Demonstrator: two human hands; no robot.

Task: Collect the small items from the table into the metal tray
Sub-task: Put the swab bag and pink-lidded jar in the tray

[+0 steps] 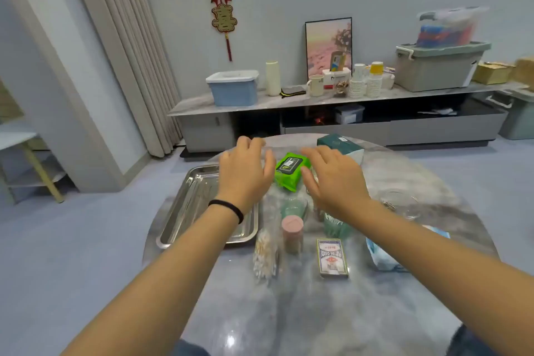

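Metal tray [185,211]: lies at the table's [318,312] 9 o'clock edge, with nothing visible inside it.
Green packet [290,172]: flat at 12 o'clock, between the two hands.
Left hand [245,173]: raised over the tray's far corner, grip released, fingers spread, holding nothing; a black band circles the wrist.
Right hand [335,182]: raised just right of the green packet, grip released, fingers spread.
Pink-capped jar [292,234]: upright at the table's centre.
Cotton swabs [264,254]: bundled just left of the jar.
Card box [332,259]: flat, right of the jar.
Dark green box [339,144]: at 1 o'clock.
Blue-and-white pack [381,257]: at 3 o'clock, under the right forearm.
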